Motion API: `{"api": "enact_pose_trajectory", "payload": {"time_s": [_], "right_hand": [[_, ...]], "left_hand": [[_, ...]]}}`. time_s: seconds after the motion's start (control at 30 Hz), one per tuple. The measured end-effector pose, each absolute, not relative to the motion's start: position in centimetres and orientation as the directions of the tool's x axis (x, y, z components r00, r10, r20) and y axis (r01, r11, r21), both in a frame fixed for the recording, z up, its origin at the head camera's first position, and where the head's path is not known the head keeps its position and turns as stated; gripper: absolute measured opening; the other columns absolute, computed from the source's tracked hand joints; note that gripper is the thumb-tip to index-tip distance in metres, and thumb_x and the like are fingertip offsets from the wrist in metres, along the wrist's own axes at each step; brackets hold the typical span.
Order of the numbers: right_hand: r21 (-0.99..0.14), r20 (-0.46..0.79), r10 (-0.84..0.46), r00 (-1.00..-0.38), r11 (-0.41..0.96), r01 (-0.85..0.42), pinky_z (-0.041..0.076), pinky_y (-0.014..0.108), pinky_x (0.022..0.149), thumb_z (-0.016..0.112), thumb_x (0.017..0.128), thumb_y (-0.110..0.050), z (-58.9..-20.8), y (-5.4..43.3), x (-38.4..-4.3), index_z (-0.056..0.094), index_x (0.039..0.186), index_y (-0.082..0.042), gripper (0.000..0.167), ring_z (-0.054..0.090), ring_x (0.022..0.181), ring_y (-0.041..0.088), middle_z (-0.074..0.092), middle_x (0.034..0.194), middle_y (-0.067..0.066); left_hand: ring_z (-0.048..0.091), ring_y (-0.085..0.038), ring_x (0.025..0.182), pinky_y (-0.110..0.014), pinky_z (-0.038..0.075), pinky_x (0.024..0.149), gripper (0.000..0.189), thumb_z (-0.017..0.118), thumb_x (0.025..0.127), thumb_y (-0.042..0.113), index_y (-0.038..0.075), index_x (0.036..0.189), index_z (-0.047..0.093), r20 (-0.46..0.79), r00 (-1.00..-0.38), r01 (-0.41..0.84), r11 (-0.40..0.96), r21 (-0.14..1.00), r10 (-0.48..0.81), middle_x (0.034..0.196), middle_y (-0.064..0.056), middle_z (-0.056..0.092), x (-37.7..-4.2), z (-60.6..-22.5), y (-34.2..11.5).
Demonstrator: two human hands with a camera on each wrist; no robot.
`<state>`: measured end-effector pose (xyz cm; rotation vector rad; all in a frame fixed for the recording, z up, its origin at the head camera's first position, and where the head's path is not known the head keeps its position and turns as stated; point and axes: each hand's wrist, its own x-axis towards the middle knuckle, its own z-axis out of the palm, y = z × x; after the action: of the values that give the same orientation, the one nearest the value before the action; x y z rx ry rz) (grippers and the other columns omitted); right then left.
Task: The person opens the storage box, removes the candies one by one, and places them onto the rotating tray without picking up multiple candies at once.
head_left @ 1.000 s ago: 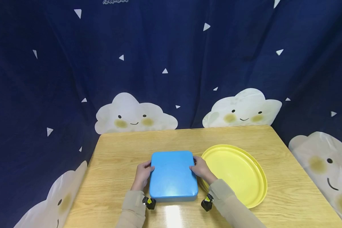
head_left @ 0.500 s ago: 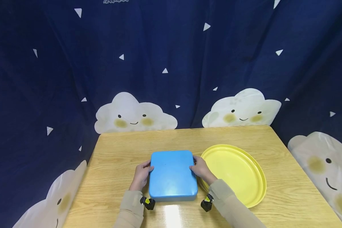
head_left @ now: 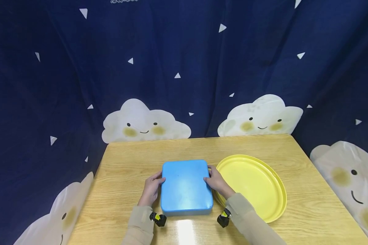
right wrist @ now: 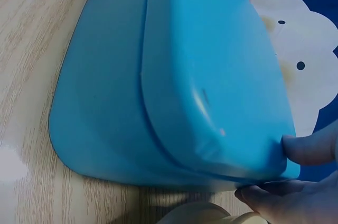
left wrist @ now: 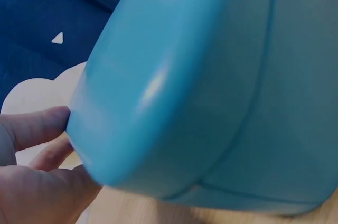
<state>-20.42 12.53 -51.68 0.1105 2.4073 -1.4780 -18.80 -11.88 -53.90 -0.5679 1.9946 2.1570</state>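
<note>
A blue rectangular box (head_left: pixel 186 187) with rounded corners rests on the wooden table in the head view. Both wrist views show a seam round its side, beneath a smooth blue lid (left wrist: pixel 142 60). My left hand (head_left: pixel 151 187) grips the lid at its left side, thumb near the top edge and fingers down the side. On the right side my right hand (head_left: pixel 217 181) grips it too, with the thumb (right wrist: pixel 311 149) on the top edge and fingers near the seam. The fingertips are partly hidden behind the box.
A round yellow tray (head_left: pixel 254 187) lies flat to the right of the box, partly under my right forearm. The wooden table (head_left: pixel 128 160) ends at a dark blue curtain (head_left: pixel 184 41) with clouds and triangles.
Both hands keep their grip on the lid. Its far edge sits very slightly higher in the head view, and the right fingers have shifted slightly with it. The yellow tray stays in place.
</note>
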Motion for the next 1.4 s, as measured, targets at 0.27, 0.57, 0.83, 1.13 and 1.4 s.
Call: {"api": "enact_pose_trajectory", "payload": {"time_s": [0.27,0.57,0.83,1.13,1.4], "right_hand": [[-0.859,-0.292,-0.113,-0.950,0.468,0.208,0.028,0.054,0.103,0.043,0.091,0.004,-52.2,12.5,-20.3,0.019,0.141,0.005,0.056,0.029,0.128,0.044,0.031,0.139,0.031],[-0.828,-0.195,-0.103,-0.975,0.550,0.107,0.042,0.049,0.095,0.049,0.089,0.001,-51.8,12.4,-19.9,0.025,0.139,0.008,0.056,0.044,0.116,0.041,0.038,0.132,0.027],[-0.809,-0.148,-0.100,-0.984,0.584,0.062,0.048,0.034,0.070,0.055,0.086,-0.001,-51.6,12.8,-19.7,0.031,0.138,0.006,0.058,0.050,0.086,0.025,0.047,0.107,0.019],[-0.827,-0.168,-0.185,-0.968,0.562,0.036,0.043,0.027,0.057,0.056,0.085,-0.002,-50.8,13.6,-19.1,0.024,0.142,0.002,0.065,0.046,0.070,0.020,0.047,0.088,0.014],[-0.825,-0.235,-0.195,-0.952,0.558,0.089,0.042,0.027,0.057,0.056,0.086,-0.001,-50.9,13.8,-19.2,0.018,0.144,0.002,0.070,0.046,0.070,0.019,0.048,0.085,0.012]], "left_hand": [[0.040,-0.036,0.124,-0.045,0.034,0.103,0.048,0.054,0.088,0.001,-0.002,0.134,0.042,-0.381,-0.917,-0.357,-0.180,0.916,-0.119,0.135,-0.025,0.040,-18.6,-54.2,-12.0],[0.046,-0.033,0.118,-0.042,0.039,0.100,0.047,0.053,0.091,0.009,0.002,0.136,0.042,-0.360,-0.925,-0.352,-0.079,0.933,-0.124,0.134,-0.021,0.041,-18.2,-54.2,-12.2],[0.047,-0.019,0.080,-0.026,0.044,0.067,0.048,0.055,0.090,0.011,0.009,0.137,0.043,-0.355,-0.924,-0.372,0.131,0.919,-0.140,0.100,-0.011,0.045,-17.9,-53.4,-12.2],[0.053,-0.018,0.073,-0.033,0.049,0.062,0.054,0.049,0.092,0.009,0.011,0.143,0.031,-0.354,-0.935,-0.345,0.220,0.912,0.001,0.094,-0.012,0.047,-17.0,-52.3,-12.7],[0.053,-0.019,0.073,-0.030,0.048,0.058,0.054,0.049,0.092,0.006,0.011,0.143,0.031,-0.361,-0.932,-0.352,0.173,0.920,0.027,0.091,-0.010,0.044,-16.8,-52.1,-12.9]]}}
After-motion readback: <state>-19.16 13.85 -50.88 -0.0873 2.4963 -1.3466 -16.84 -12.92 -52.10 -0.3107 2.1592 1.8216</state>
